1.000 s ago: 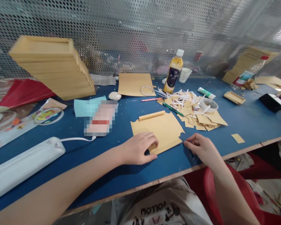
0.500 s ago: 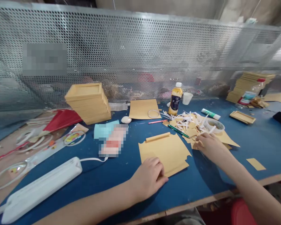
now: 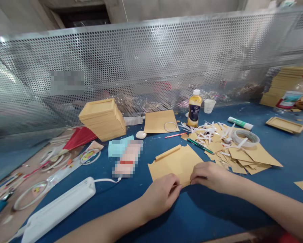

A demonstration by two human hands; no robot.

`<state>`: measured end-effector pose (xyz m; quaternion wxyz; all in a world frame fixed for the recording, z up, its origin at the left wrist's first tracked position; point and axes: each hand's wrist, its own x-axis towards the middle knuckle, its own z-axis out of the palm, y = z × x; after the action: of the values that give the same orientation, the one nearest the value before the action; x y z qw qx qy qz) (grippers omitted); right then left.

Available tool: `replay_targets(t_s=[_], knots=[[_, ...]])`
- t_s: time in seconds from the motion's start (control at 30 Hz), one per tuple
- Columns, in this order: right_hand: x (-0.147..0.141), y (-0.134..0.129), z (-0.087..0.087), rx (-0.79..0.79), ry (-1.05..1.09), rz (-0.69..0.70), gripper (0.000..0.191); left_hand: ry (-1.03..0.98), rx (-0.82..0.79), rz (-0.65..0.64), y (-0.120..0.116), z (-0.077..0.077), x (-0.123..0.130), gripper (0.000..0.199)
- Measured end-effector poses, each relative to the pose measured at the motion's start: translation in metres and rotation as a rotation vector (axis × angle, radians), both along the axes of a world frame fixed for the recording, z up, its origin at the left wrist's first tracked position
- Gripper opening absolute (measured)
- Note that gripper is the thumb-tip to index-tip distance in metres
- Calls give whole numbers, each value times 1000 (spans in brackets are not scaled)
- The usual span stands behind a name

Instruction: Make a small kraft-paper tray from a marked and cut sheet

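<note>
A sheet of brown kraft paper (image 3: 176,163) with notched corners lies on the blue table in front of me. Its far edge is folded up into a narrow rolled strip (image 3: 168,152). My left hand (image 3: 163,194) is closed on the near edge, thumb and fingers pinching the paper. Close beside it, my right hand (image 3: 212,177) grips the same edge towards the right corner with bent fingers. The hands cover part of that edge, so its fold is partly hidden.
Paper scraps (image 3: 239,158), a green pen (image 3: 200,145) and a tape roll (image 3: 246,138) lie to the right. Behind stand a drink bottle (image 3: 194,109) and paper cup (image 3: 209,106). Stacked kraft trays (image 3: 103,119), a phone (image 3: 128,158) and a white power strip (image 3: 60,209) are left.
My right hand has come left from the scrap pile to the sheet's near edge. My left hand stays at that edge, now pinching it. The view has turned a little to the left.
</note>
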<state>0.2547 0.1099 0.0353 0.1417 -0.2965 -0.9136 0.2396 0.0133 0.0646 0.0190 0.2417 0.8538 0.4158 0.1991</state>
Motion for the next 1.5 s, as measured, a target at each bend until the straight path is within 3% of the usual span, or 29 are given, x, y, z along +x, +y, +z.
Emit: replay_targets(t_s=[0.17,0.37,0.5,0.73,1.03,1.27,1.5], knots=[[-1,-4,-6,-36,66,-39,19,-119,-60,-35,4,-2,-3,21],[-3,-4,-2,-260,133,-151,23,-254,-134,3,8,0,-5,23],[-4,-2,-8,-172,161,-65,21,-219,-88,17,8,1,-5,24],[-4,-1,-13,-19,145,-18,23,63,147,-6,7,-5,-8,27],[-6,-1,-9,138,72,37,25,132,265,23,1,-5,-6,25],[-5,-3,-15,104,102,9,25,48,-11,139,0,-4,-3,23],[-4,-2,-14,110,161,-46,26,-390,-383,285,5,-3,-3,31]])
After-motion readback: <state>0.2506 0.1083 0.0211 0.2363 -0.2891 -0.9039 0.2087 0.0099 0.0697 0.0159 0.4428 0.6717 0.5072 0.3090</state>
